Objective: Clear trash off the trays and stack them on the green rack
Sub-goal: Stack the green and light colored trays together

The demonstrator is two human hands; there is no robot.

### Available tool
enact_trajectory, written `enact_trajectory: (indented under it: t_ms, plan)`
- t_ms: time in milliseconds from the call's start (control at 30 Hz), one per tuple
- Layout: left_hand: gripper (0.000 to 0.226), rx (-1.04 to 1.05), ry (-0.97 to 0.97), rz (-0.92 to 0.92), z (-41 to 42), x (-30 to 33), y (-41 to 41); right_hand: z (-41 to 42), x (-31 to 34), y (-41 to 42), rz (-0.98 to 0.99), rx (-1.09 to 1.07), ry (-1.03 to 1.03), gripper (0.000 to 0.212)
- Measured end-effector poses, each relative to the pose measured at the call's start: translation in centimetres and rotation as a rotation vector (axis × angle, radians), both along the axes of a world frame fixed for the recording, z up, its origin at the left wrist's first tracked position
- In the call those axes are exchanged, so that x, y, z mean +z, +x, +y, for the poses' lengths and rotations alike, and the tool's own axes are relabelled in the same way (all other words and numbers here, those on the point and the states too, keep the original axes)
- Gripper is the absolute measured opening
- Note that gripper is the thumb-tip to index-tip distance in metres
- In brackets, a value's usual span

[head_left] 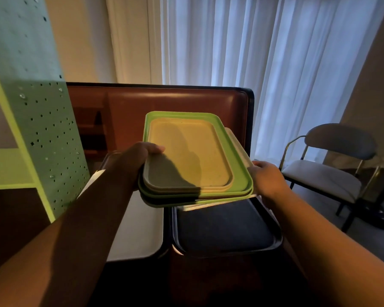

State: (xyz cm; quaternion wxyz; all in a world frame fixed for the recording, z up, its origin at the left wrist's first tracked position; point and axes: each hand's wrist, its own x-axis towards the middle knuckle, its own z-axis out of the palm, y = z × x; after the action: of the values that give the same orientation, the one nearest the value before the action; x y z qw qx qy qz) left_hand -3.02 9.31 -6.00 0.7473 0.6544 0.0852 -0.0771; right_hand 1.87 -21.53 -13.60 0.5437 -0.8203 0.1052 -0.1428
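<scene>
Between the two hands, raised above the table, sits a stack of trays (193, 173), gripped on both short-side edges. The left hand (131, 162) clamps the stack's near-left rim, thumb pressed flat on top of the uppermost tray and fingers curled underneath out of sight. The right hand (266, 178) grasps the opposite edge, fingers wrapped under the lower trays.

Beyond and to the left of the left hand stands the green rack (42, 140), a tall perforated panel with lighter green shelf rails. Beyond both hands runs a reddish-brown booth seat back (164, 103), with white curtains (253, 41) behind it. Off to the right of the right hand is one grey upholstered chair (333, 165) with a metal frame.

Below the hands, one dark tray (224, 229) lies flat on the table, beside a pale table surface (138, 229) under the left forearm.

The stack itself: a cream tray (186, 151) on top, bare and free of trash, nested in a bright green tray (242, 180); a pale tray (235, 140) juts out askew beneath them toward the right hand. At least three trays show clearly; thin layered edges hint at more, and the exact count cannot be told.
</scene>
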Motion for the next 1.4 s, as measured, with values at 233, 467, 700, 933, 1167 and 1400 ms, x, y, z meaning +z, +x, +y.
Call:
enact_trajectory:
  t_ms: [233,467,700,933,1167,1400]
  plan:
    - [0.02,0.038,0.09,-0.096,-2.1,0.5,-2.1,2.4,2.2,-8.6,-0.168,0.116,0.47,0.032]
    - [0.062,0.073,0.096,-0.243,-2.4,-0.8,-1.4,1.3,3.8,-9.0,-0.052,0.28,0.606,0.035]
    - [0.067,0.032,0.219,-0.595,-5.5,-3.4,-0.4,1.4,2.7,-5.8,-0.11,0.075,0.151,0.07]
    - [0.06,0.054,0.403,-0.643,-6.2,-5.1,-0.1,2.0,1.2,-5.6,-0.319,-0.041,0.198,0.035]
    - [0.085,0.15,0.368,-0.512,-7.0,-6.3,-0.8,2.4,0.2,-6.0,-0.415,-0.052,0.333,0.026]
    - [0.067,0.209,0.314,-0.448,-7.9,-7.7,-1.0,2.5,-0.5,-6.7,-0.418,-0.054,0.317,0.029]
